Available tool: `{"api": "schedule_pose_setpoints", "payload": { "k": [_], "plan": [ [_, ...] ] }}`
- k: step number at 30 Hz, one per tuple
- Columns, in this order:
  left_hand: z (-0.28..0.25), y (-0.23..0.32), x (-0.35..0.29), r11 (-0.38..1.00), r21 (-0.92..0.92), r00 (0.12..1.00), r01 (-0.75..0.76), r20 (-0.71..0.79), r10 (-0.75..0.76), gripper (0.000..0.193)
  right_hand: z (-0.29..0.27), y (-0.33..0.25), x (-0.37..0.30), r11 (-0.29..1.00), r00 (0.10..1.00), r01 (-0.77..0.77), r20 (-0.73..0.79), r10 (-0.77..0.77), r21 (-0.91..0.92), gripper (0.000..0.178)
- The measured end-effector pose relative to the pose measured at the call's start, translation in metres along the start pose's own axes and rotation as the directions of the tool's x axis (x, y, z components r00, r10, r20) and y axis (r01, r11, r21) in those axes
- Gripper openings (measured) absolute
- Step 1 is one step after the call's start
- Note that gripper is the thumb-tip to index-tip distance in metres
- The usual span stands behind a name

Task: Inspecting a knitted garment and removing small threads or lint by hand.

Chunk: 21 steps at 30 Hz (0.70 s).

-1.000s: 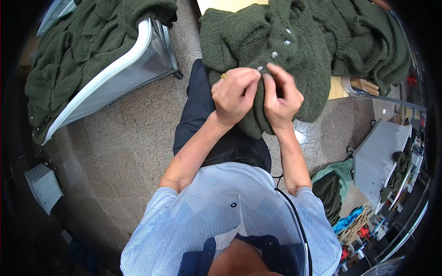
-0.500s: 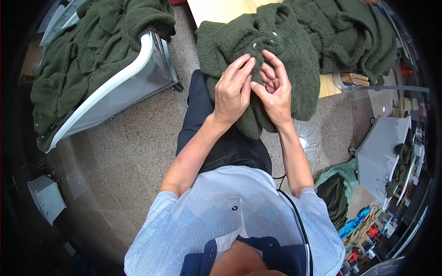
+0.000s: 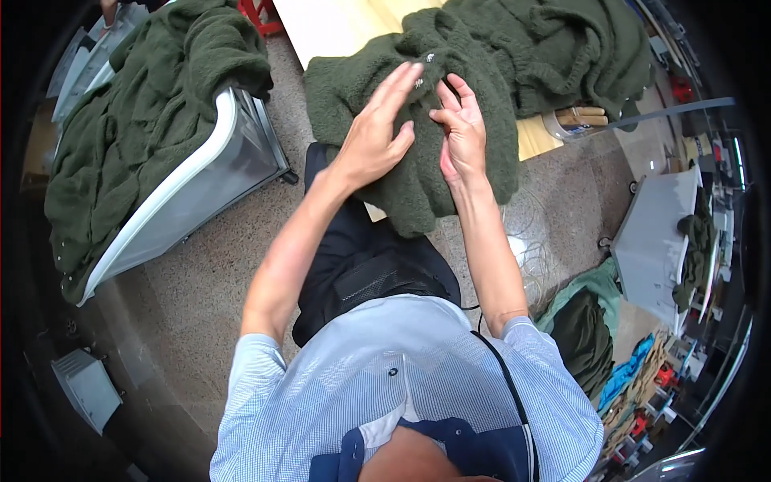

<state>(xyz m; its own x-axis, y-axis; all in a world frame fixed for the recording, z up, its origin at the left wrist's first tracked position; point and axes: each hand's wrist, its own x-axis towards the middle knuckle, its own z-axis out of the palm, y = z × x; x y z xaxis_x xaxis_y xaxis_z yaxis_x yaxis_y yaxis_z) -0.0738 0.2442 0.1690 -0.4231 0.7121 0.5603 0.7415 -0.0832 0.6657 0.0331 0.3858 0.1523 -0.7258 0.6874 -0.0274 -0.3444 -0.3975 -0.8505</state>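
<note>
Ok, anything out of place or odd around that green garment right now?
Nothing looks damaged. The green fleece garment hangs off the table edge over the lap, both the left hand and right hand on it. Loose pale threads lie on the floor.
</note>
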Motion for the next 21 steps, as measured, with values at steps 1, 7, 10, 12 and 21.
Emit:
{"api": "schedule_pose_setpoints", "payload": {
  "k": [1, 7, 10, 12, 21],
  "plan": [
    [0.004, 0.009, -0.012, 0.963, -0.164, 0.976, 0.213, -0.016, -0.219, 0.082, -0.011, 0.002, -0.001, 1.000, 0.999, 0.013, 0.031, -0.013, -0.004, 0.069],
    [0.051, 0.025, -0.085, 0.851, -0.329, 0.836, 0.409, -0.239, -0.494, 0.059, -0.011, -0.017, -0.023, 0.888, 0.991, 0.081, 0.135, -0.022, -0.452, 0.061],
    [0.055, 0.029, -0.090, 0.815, -0.349, 0.790, 0.463, -0.254, -0.558, 0.048, -0.012, -0.024, -0.046, 0.460, 0.955, 0.296, 0.274, -0.115, -0.837, 0.063],
    [0.049, 0.031, -0.091, 0.744, -0.525, 0.738, 0.413, -0.286, -0.612, 0.034, -0.014, -0.025, -0.059, 0.300, 0.928, 0.373, 0.349, -0.132, -0.878, 0.049],
    [-0.026, 0.042, -0.106, 0.965, 0.096, 0.809, 0.245, -0.569, -0.148, 0.047, -0.035, -0.060, -0.081, 0.901, 0.978, -0.107, 0.118, 0.171, -0.420, 0.032]
  ]
}}
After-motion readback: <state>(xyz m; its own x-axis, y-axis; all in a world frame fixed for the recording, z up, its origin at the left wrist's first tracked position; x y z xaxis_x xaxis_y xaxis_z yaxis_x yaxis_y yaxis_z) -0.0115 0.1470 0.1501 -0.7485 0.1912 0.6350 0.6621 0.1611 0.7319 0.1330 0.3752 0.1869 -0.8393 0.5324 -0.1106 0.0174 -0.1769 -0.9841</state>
